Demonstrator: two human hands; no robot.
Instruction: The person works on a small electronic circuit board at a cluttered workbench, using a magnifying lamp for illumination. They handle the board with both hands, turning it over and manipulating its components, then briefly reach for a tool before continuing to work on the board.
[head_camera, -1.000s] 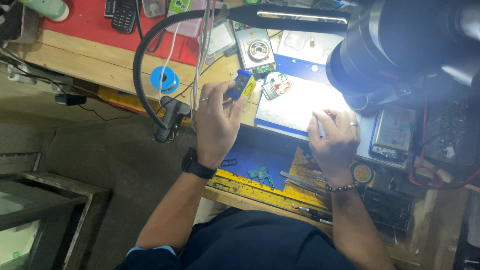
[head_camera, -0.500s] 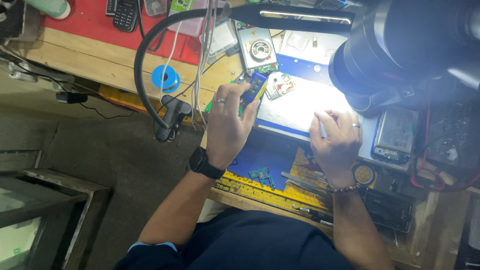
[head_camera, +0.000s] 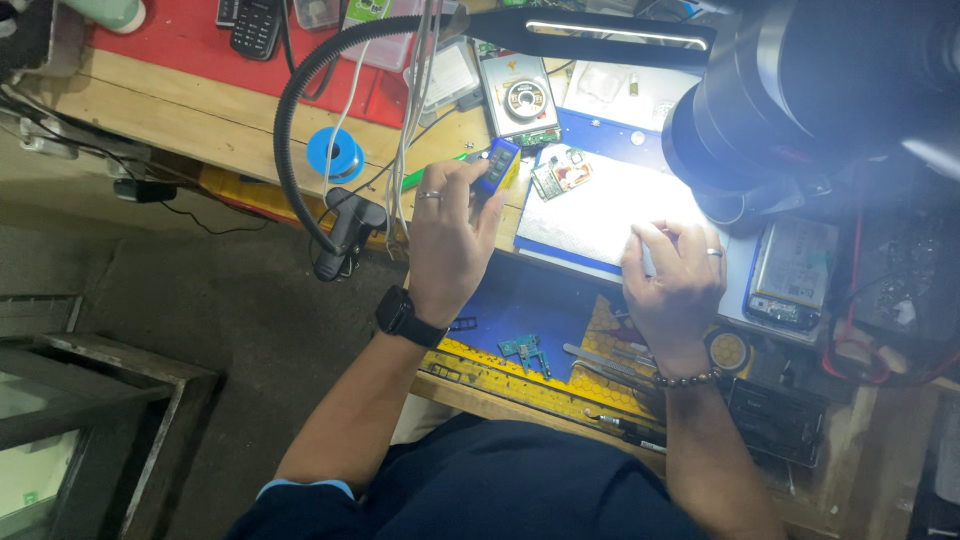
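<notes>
The fingers (head_camera: 478, 190) of the left hand (head_camera: 450, 240) were closed around a small blue device with a yellow edge (head_camera: 497, 166), pinching it upright just above the left edge of the lit white mat (head_camera: 600, 215). A ring sat on one finger of that hand and a black smartwatch (head_camera: 405, 316) on its wrist. The right hand (head_camera: 672, 280) rested at the mat's lower right corner, its fingers curled inward, with a ring on one of them; I could not tell whether they gripped anything. A beaded bracelet (head_camera: 685, 378) circled that wrist.

On the mat, near its upper left corner and just beside the blue device, lay a small circuit board (head_camera: 560, 175). Above the mat sat a clear case with a round coil of solder wick (head_camera: 524, 98). To the right of the mat lay a phone with its back open (head_camera: 790, 262), and over the mat's right side hung the large black body of a microscope (head_camera: 800, 90). A slim bar lamp (head_camera: 610, 35) on a black gooseneck (head_camera: 290, 130) reached over the mat from a clamp (head_camera: 345, 230) on the worktop (head_camera: 180, 120) edge to the left. Also left of the mat stood a blue spool (head_camera: 333, 153). Below the mat, on the blue and yellow pad (head_camera: 520, 310), lay a small green board (head_camera: 525, 350) and metal tweezers (head_camera: 600, 360).
</notes>
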